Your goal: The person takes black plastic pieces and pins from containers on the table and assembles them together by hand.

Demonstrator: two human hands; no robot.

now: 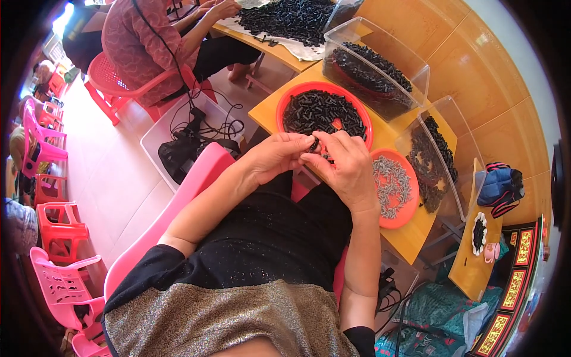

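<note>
In front of my body, both hands meet over the near edge of the table and work on a small black cylindrical part (314, 144). My left hand (275, 156) pinches it between thumb and fingertips. Facing it, my right hand (346, 166) has its thumb and fingers closed at the same part; any second small piece there is too hidden to make out. Just beyond the hands is a red basin (370, 132) full of similar black parts (321, 112). An orange-red plate (389, 224) of small grey pieces (389, 185) lies right of my right hand.
Clear plastic bins (334, 37) of black parts line the table's (264, 113) far right. Left of it, a white bin (156, 143) holds cables and a black bag. A co-worker (140, 50) sits at the far table. Pink and red chairs (59, 223) stand along the left.
</note>
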